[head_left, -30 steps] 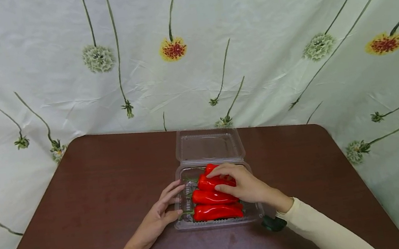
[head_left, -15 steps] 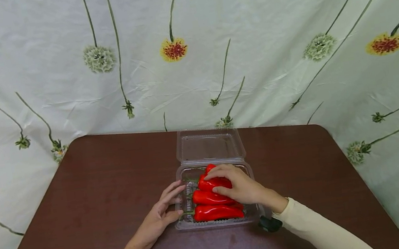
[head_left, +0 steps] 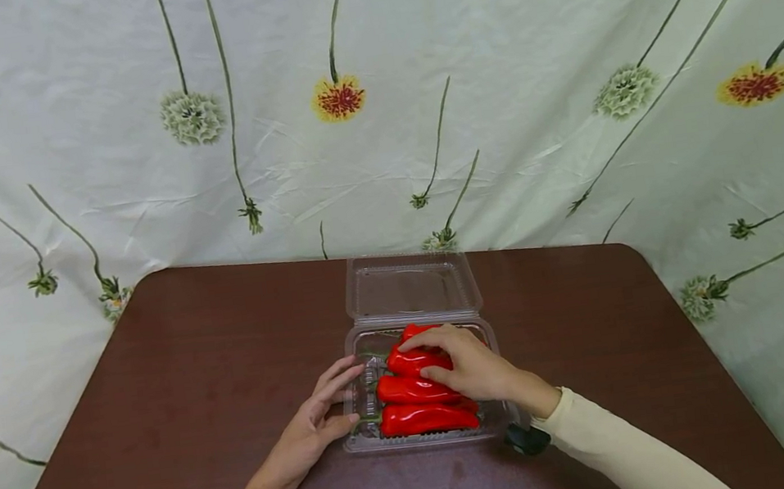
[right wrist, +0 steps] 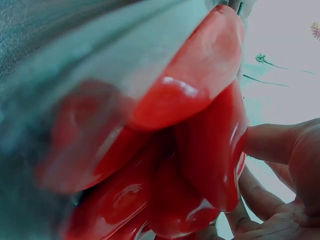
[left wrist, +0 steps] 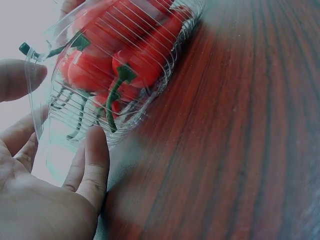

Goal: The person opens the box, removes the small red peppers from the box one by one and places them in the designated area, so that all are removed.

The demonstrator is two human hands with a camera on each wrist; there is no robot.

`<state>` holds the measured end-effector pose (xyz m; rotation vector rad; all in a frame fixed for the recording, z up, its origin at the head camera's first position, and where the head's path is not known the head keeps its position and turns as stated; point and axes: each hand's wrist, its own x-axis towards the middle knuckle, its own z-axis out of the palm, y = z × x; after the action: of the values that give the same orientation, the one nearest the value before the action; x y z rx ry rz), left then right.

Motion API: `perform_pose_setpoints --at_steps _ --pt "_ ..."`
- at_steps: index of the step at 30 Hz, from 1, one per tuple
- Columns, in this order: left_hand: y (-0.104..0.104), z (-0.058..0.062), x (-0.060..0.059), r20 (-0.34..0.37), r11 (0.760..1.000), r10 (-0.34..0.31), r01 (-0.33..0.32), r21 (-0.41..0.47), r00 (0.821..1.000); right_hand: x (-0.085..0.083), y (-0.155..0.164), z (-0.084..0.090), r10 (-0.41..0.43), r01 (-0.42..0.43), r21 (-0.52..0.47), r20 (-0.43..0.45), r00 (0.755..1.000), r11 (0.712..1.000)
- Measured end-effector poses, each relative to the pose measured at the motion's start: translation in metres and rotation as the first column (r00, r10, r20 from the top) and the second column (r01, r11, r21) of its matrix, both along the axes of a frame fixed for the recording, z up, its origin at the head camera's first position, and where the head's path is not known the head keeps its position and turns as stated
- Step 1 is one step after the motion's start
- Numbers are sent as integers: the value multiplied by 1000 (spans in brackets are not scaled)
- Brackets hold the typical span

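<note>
Flowered sheet behind, brown table. Clear clamshell tray sits near the table's front edge, lid open toward the back. Right hand curls over the red peppers, gripping one (packing step, I judge). Left hand steadies the tray's left wall, fingers straight. Next calls for seating the peppers below the rim.

Right hand grasping red peppers in an open clear clamshell container; left hand against its side, on brown table.
</note>
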<state>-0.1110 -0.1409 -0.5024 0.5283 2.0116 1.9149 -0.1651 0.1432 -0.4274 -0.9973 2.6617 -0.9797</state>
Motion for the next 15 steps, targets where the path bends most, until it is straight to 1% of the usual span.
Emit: perform_pose_setpoints --at_steps 6,10,13,15 --pt "-1 0 0 -10 1000 -10 11 13 1000 -1 0 -1 26 -26 -16 -8 1000 1000" --pt "-1 0 0 -17 1000 -11 12 18 1000 -2 1 0 24 -25 -33 -30 999 999" --pt "-1 -1 0 -21 1000 -11 11 19 1000 -3 2 1 14 -14 -37 -24 1000 999" --pt "-1 -1 0 -22 1000 -10 11 17 1000 -3 2 3 8 -8 -29 -2 1000 1000"
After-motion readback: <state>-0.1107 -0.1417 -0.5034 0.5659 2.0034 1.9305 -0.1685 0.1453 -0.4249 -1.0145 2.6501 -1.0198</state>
